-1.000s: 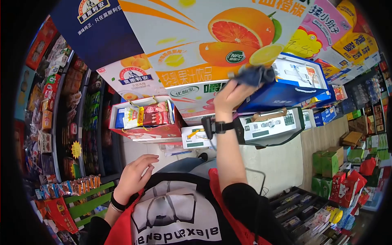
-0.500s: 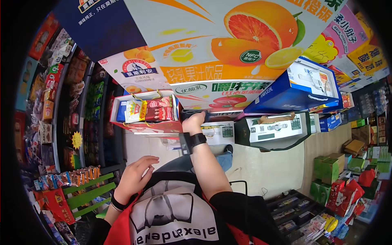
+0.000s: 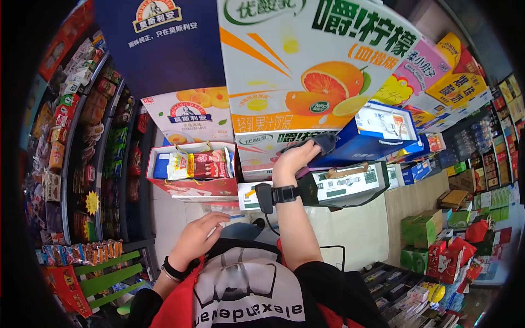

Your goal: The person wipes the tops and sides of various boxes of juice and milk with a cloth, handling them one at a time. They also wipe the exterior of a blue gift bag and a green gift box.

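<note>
Holding: right grip (image 3: pixel 295 158) closed around a dark cloth (image 3: pixel 326 143); cloth bunched at its fingers, in front of the cartons; contact with them cannot be determined.
Left grip (image 3: pixel 200 235): loosely curled, nothing seen in it; below and left of the right grip.
Orange-fruit carton (image 3: pixel 317 60): directly above the right grip; reads 优酸乳, 嚼!柠檬, 轻乳果汁饮品, NFC.
Lower carton (image 3: pixel 254 156): behind the right grip; 优酸乳 legible, other print partly covered.
Navy carton (image 3: pixel 164 60): well above and left of the right grip; marked 莫斯利安, as is the apricot carton (image 3: pixel 188 115) beneath.
Red-and-white box (image 3: pixel 194 188): left of the right grip; open-topped, containing snack packets (image 3: pixel 199 164).
Dark green bag (image 3: pixel 310 189): just below and right of the right grip; white carton (image 3: pixel 350 185) inside.
Blue bag (image 3: pixel 350 146): right of the right grip; white-topped box (image 3: pixel 385 123) inside.
Yellow carton (image 3: pixel 456 85): far right of the right grip; reads 爆珠酸奶.
</note>
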The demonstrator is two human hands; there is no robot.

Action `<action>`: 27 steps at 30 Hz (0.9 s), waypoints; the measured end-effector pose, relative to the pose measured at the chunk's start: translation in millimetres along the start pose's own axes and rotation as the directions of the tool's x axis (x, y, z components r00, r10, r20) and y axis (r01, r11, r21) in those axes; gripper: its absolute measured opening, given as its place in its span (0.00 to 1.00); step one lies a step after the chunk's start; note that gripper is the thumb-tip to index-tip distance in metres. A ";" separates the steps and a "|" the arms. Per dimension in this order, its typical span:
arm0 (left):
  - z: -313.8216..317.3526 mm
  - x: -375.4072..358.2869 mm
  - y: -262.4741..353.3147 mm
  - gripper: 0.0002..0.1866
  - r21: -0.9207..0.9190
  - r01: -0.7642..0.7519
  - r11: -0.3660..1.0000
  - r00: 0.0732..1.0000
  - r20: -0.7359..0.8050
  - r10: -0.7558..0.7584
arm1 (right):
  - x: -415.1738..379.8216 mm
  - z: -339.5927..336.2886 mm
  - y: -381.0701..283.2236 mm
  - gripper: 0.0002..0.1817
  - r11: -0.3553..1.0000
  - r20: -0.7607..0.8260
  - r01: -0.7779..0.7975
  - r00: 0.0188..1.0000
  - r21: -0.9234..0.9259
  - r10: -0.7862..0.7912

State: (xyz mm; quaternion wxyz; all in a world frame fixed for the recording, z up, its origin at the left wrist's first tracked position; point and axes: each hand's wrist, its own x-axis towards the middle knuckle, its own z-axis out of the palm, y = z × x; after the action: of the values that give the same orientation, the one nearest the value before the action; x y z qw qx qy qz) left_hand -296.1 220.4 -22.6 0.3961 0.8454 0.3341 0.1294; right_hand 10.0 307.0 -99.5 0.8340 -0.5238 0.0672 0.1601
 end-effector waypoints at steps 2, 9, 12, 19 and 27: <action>-2.5 2.5 5.5 0.12 -0.070 -0.003 0.998 1.000 0.019 0.005 | -13.1 15.6 -28.2 0.24 0.674 0.239 0.700 0.714 -0.235 -0.658; -65.4 22.5 70.3 0.04 -0.664 -0.147 0.733 0.955 0.097 0.279 | 15.2 67.5 -164.5 0.24 0.090 0.480 0.987 0.145 -0.135 -0.865; -100.3 23.3 132.5 0.05 -0.937 -0.230 0.263 0.777 -0.014 0.629 | -2.5 88.0 -190.1 0.23 -0.082 0.544 0.989 -0.003 -0.122 -0.839; -79.3 8.4 243.3 0.11 -0.930 -0.222 -0.292 0.360 -0.357 0.862 | -41.0 115.2 -221.1 0.32 -0.541 0.685 0.827 -0.305 -0.154 -0.661; -123.0 -21.6 242.6 0.08 -0.941 -0.254 -0.222 0.504 -0.325 0.800 | -6.7 156.7 -331.6 0.27 -0.262 0.751 0.841 0.229 -0.473 -0.620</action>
State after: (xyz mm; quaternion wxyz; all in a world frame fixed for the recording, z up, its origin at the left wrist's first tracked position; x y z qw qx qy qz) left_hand -259.4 165.5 242.1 0.7859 0.4200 -0.3518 0.2868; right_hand 106.8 313.3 254.3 0.3377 -0.7597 -0.4522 -0.3230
